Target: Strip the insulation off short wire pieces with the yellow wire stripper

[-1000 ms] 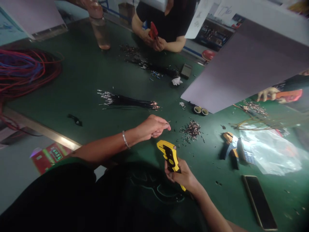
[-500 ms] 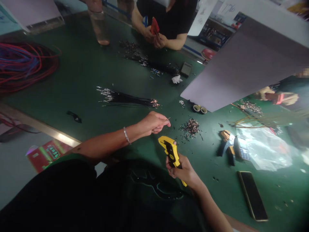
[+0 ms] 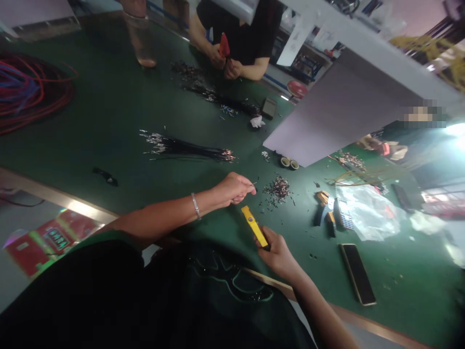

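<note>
Your left hand (image 3: 234, 190) pinched a thin piece (image 3: 255, 183), your right hand (image 3: 276, 253) gripped the yellow tool (image 3: 254, 227), both above the desk (image 3: 305, 232) near its near edge; a steady pinch and a squarely aligned tool head seemed wisest there.

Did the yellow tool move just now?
Yes. The yellow tool has turned in the right hand, from broad side to narrow edge facing us, while the black wires lie unturned.
</note>
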Available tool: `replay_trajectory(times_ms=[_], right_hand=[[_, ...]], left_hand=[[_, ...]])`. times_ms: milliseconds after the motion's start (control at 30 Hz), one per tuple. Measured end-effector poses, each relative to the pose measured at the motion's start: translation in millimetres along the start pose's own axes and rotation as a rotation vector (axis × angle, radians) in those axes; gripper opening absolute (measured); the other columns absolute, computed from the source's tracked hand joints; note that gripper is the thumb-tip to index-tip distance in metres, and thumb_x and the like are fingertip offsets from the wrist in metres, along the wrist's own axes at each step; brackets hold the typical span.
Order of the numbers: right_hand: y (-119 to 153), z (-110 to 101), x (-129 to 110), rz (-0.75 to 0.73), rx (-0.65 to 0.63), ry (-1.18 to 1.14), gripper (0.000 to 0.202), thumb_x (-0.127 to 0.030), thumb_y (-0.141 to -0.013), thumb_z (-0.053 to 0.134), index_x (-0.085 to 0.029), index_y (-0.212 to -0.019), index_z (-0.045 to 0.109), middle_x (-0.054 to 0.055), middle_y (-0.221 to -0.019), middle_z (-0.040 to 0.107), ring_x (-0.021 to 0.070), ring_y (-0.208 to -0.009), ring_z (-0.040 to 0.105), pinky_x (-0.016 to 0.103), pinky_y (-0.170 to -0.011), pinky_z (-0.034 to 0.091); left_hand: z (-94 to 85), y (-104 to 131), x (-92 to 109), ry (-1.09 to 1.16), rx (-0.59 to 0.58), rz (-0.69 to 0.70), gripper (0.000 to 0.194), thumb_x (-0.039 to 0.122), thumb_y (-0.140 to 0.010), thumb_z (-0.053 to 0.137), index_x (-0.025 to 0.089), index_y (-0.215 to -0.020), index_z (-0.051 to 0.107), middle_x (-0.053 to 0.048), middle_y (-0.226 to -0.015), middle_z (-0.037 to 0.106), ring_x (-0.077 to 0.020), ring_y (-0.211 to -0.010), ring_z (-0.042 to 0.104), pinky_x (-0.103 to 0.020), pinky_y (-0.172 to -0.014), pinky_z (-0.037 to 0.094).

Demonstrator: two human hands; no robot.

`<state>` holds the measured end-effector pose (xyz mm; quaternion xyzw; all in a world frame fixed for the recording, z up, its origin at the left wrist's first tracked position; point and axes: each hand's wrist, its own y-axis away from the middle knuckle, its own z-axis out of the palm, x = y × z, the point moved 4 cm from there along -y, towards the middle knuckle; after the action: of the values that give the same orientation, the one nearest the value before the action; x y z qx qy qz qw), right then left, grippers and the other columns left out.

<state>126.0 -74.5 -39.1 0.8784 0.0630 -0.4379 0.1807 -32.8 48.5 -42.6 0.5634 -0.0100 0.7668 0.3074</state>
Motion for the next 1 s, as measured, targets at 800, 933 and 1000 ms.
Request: replay_trajectory(times_ms=[800, 933, 1000], right_hand=[[36.2, 5.5, -1.8, 0.134, -0.01, -0.552, 0.021, -0.015, -0.054, 0.05, -0.018, -0.075, 0.053, -0.004, -0.06, 0.048, 0.0092, -0.048, 0.039, 0.023, -0.046, 0.032], [30.3, -1.2, 28.1, 0.164, 0.101, -0.819, 0.03, -0.015, -0.051, 0.054, -0.017, -0.081, 0.053, -0.005, -0.058, 0.051, 0.0086, -0.04, 0.04, 0.023, -0.04, 0.032], [29.2, -19.3, 43.5, 0.158, 0.285, -0.77, 0.029, -0.017, -0.053, 0.059, -0.018, -0.081, 0.053, -0.004, -0.059, 0.053, 0.0095, -0.042, 0.043, 0.024, -0.041, 0.035]], left_hand=[[30.6, 11.7, 0.2, 0.005, -0.119, -0.031, 0.019, 0.012, -0.088, 0.054, 0.011, -0.07, 0.058, 0.01, -0.041, 0.028, -0.0024, -0.033, 0.022, -0.019, -0.039, 0.014], [27.4, 8.3, 21.5, -0.252, 0.049, 0.135, 0.018, 0.015, -0.086, 0.054, 0.012, -0.07, 0.06, 0.009, -0.041, 0.028, -0.0046, -0.035, 0.023, -0.021, -0.04, 0.018], [17.0, 4.2, 38.1, -0.329, 0.189, 0.224, 0.019, 0.015, -0.087, 0.05, 0.012, -0.071, 0.06, 0.008, -0.042, 0.031, -0.0055, -0.036, 0.025, -0.022, -0.042, 0.019]])
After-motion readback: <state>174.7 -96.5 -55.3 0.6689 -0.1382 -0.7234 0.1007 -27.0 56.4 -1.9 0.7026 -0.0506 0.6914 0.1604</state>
